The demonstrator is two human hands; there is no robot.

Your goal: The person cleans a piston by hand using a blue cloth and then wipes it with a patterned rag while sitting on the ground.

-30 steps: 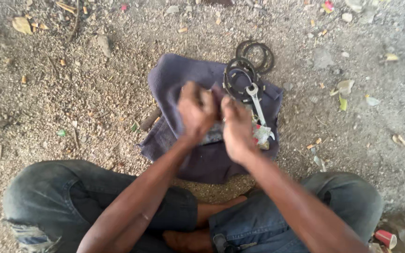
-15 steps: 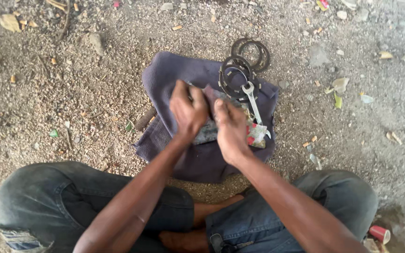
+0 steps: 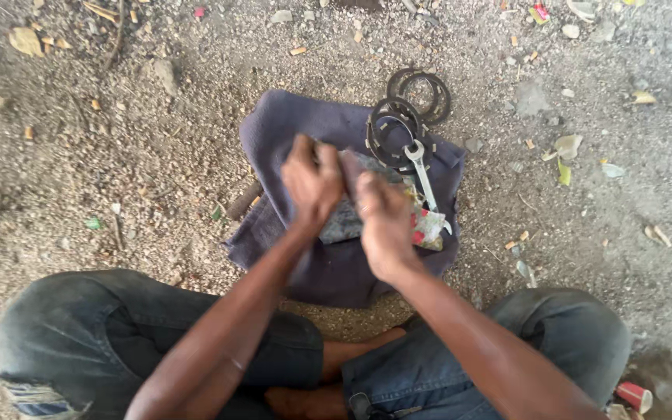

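I sit cross-legged on gravel with a purple cloth [image 3: 274, 128] spread in front of me. My left hand [image 3: 311, 185] and my right hand [image 3: 383, 225] are clenched close together above the cloth, both gripping a small brownish piece [image 3: 349, 166] that is mostly hidden by my fingers. Under my hands lies a flat grey slab [image 3: 342, 224]. A silver spanner [image 3: 421, 175] rests on the cloth just right of my right hand, beside a crumpled coloured wrapper [image 3: 429, 229]. Several dark metal rings [image 3: 392, 128] lie at the cloth's far right corner.
Another pair of dark rings [image 3: 421, 93] sits on the gravel past the cloth. My jeans-clad knees [image 3: 79, 334] frame the near side. A small red can [image 3: 633, 395] lies by my right knee. Stones, dry leaves and litter are scattered around.
Both hands stay clenched together and have shifted slightly left over the cloth. The spanner and rings have not moved.
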